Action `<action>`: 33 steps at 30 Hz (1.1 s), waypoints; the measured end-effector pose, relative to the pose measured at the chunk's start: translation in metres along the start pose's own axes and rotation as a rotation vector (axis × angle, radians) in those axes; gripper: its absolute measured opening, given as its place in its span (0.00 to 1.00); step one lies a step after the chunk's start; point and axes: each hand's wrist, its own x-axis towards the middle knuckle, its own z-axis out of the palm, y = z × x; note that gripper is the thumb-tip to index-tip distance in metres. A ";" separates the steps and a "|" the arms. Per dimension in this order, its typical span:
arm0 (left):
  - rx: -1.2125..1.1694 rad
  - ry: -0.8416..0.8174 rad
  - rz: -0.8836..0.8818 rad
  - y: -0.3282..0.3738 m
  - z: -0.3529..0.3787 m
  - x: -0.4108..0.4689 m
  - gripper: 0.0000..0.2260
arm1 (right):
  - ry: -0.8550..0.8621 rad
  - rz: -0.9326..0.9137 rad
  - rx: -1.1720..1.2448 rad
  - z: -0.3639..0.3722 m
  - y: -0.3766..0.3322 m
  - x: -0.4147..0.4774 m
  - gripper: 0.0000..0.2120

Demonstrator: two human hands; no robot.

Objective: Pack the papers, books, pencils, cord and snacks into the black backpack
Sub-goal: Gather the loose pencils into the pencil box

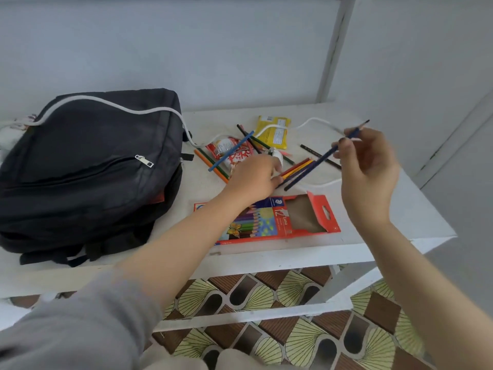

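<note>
The black backpack lies flat on the left of the white table, with a white cord draped over it and trailing right. My left hand grips a bunch of coloured pencils. My right hand pinches a dark blue pencil raised above the table. Loose pencils lie across a red snack packet. A yellow snack packet sits behind them. The open red pencil box lies near the front edge.
A black pencil lies by itself to the right of the pile. Walls close in behind and on the right. The table's right and front edges are near; a patterned floor shows below.
</note>
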 end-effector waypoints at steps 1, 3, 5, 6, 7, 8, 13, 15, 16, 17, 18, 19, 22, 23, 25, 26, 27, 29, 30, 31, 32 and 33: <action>0.037 -0.026 -0.012 0.001 0.002 0.005 0.13 | -0.018 0.029 -0.009 -0.005 -0.002 -0.005 0.07; 0.097 -0.080 -0.051 0.002 0.004 0.013 0.13 | -0.078 0.046 -0.101 -0.015 -0.001 -0.016 0.07; 0.116 -0.104 -0.085 0.001 0.004 0.018 0.09 | -0.093 0.012 -0.191 -0.022 0.002 -0.026 0.07; 0.110 -0.104 -0.094 0.000 0.004 0.019 0.07 | -0.081 0.005 -0.218 -0.026 0.004 -0.030 0.07; 0.106 -0.097 -0.094 -0.001 0.004 0.020 0.08 | -0.064 0.010 -0.230 -0.029 0.006 -0.032 0.08; 0.103 -0.089 -0.084 -0.002 0.005 0.020 0.08 | -0.044 0.027 -0.228 -0.032 0.008 -0.034 0.08; 0.080 -0.031 -0.011 -0.005 0.009 0.019 0.06 | 0.008 0.202 -0.205 -0.039 0.020 -0.034 0.15; 0.084 -0.031 -0.017 -0.005 0.012 0.021 0.05 | -0.012 0.251 -0.235 -0.039 0.025 -0.037 0.16; 0.085 -0.030 -0.020 -0.005 0.013 0.022 0.04 | -0.031 0.272 -0.256 -0.039 0.028 -0.038 0.16; 0.084 -0.032 -0.023 -0.004 0.014 0.023 0.04 | -0.066 0.290 -0.279 -0.040 0.030 -0.040 0.19; 0.081 -0.039 -0.027 -0.004 0.014 0.023 0.04 | -0.123 0.307 -0.297 -0.042 0.032 -0.042 0.24; 0.078 -0.051 -0.035 -0.004 0.014 0.023 0.04 | -0.200 0.323 -0.307 -0.042 0.033 -0.045 0.32; 0.062 -0.099 -0.069 -0.004 0.013 0.025 0.06 | -0.399 0.344 -0.390 -0.042 0.039 -0.055 0.55; 0.063 -0.110 -0.076 -0.004 0.013 0.025 0.06 | -0.430 0.316 -0.460 -0.041 0.041 -0.058 0.60; 0.066 -0.123 -0.090 -0.004 0.014 0.026 0.07 | -0.443 0.242 -0.583 -0.037 0.043 -0.065 0.64; 0.055 -0.133 -0.096 -0.003 0.014 0.026 0.07 | -0.445 0.214 -0.619 -0.036 0.043 -0.067 0.65; 0.033 -0.142 -0.099 -0.004 0.015 0.026 0.07 | -0.453 0.206 -0.640 -0.034 0.042 -0.069 0.66; -0.027 -0.159 -0.112 -0.005 0.018 0.026 0.06 | -0.474 0.226 -0.648 -0.032 0.040 -0.070 0.66; -0.057 -0.156 -0.119 -0.005 0.019 0.025 0.05 | -0.478 0.228 -0.657 -0.030 0.040 -0.070 0.64; -0.092 -0.136 -0.128 -0.006 0.020 0.024 0.05 | -0.471 0.220 -0.669 -0.029 0.041 -0.071 0.61; -0.141 -0.097 -0.141 -0.005 0.019 0.023 0.04 | -0.455 0.212 -0.673 -0.029 0.042 -0.071 0.58; -0.208 -0.041 -0.158 -0.005 0.017 0.022 0.03 | -0.432 0.208 -0.662 -0.028 0.043 -0.072 0.54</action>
